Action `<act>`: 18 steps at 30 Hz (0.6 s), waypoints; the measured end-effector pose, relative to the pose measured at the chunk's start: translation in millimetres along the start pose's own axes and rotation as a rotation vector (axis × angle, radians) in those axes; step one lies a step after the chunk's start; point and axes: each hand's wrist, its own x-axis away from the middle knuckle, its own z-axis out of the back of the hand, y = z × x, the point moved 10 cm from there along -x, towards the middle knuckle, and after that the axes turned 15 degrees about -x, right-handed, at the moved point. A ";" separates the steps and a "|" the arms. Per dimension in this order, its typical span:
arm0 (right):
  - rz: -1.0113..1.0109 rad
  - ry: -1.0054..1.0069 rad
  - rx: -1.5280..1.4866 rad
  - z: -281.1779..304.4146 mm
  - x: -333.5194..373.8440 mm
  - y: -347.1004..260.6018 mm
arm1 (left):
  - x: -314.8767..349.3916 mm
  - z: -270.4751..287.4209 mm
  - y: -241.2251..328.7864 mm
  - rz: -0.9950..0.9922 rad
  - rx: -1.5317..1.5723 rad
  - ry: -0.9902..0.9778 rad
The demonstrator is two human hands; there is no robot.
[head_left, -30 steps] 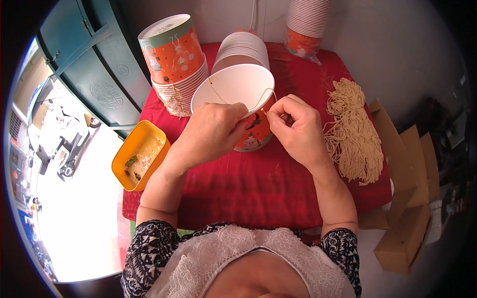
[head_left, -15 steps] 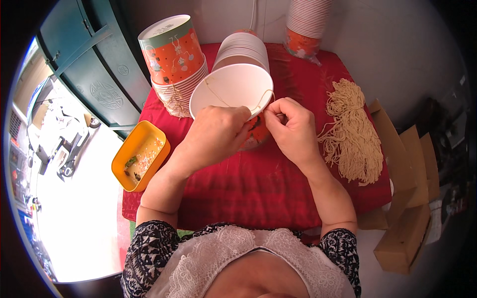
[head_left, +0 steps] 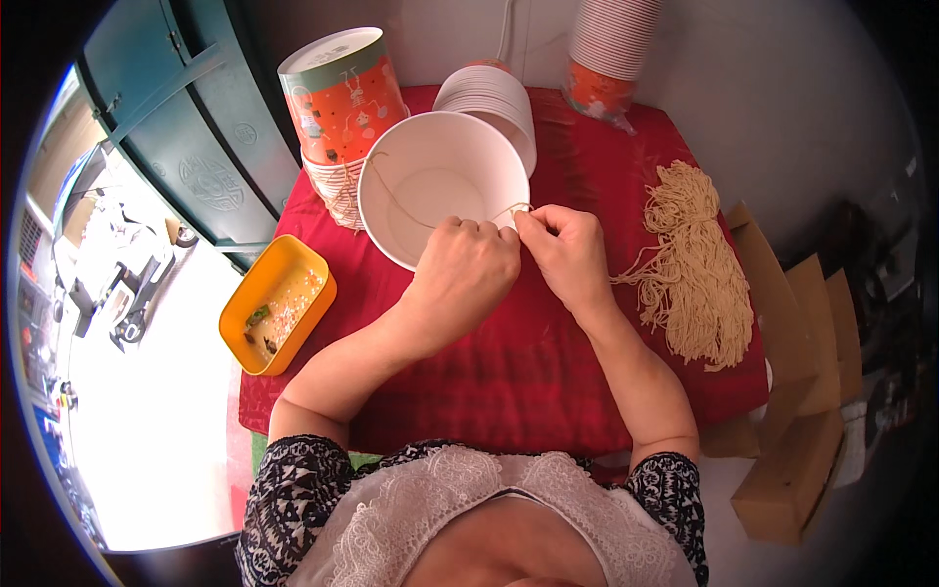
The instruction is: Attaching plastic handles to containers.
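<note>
A white-lined paper bucket (head_left: 445,147) stands in the middle of the red-covered table, its mouth tipped toward me. Its bottom shows inside. My left hand (head_left: 468,256) is closed over the near right part of the rim; its fingertips are hidden. Beside it, my right hand (head_left: 565,252) pinches a thin tan string (head_left: 396,203) at the right side of the rim. From a point at the far left of the bucket's mouth, this string hangs across the opening and passes behind my left hand. A hank of similar string (head_left: 694,269) lies to the right.
Orange-printed paper buckets (head_left: 342,103) stand stacked upside down at the back left. Behind the held bucket lies a nested row of buckets (head_left: 484,93); another stack (head_left: 606,59) stands at the back right. A yellow tray (head_left: 235,328) holds small bits. Cardboard (head_left: 787,470) lies right of the table.
The bucket has turned its mouth more toward me, showing its bottom, and shifted slightly left. My left hand has moved right and a little lower; both hands stay at the rim.
</note>
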 end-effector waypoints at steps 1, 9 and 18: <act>-0.020 0.008 0.018 2.0 -0.8 3.6 | 0.4 0.9 1.8 -0.009 -0.003 0.012; -0.124 -0.020 0.016 4.8 -2.3 27.7 | -0.7 -22.5 -14.6 0.043 0.509 -0.306; -0.166 -0.081 0.006 -5.4 1.5 22.6 | 0.0 -41.9 -25.5 0.085 0.658 -0.302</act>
